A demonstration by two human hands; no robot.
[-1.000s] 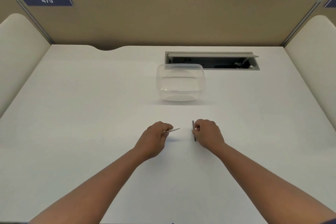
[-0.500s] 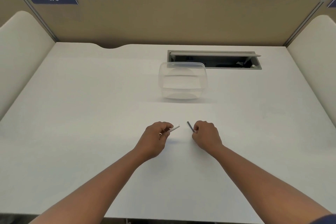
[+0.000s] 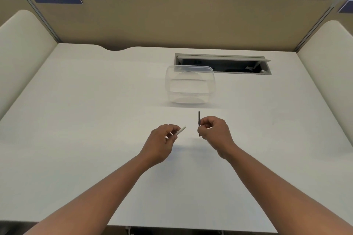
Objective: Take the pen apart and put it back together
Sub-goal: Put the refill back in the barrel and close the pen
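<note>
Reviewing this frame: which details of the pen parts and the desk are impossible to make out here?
- Head view: most of the white pen piece is hidden inside the left hand.
- Head view: the middle of the thin dark piece is covered by the right hand; which end is the tip is too small to tell.
- Head view: contents of the open cable slot are lost in shadow.
- Head view: whether the clear container holds small parts is unclear.
</note>
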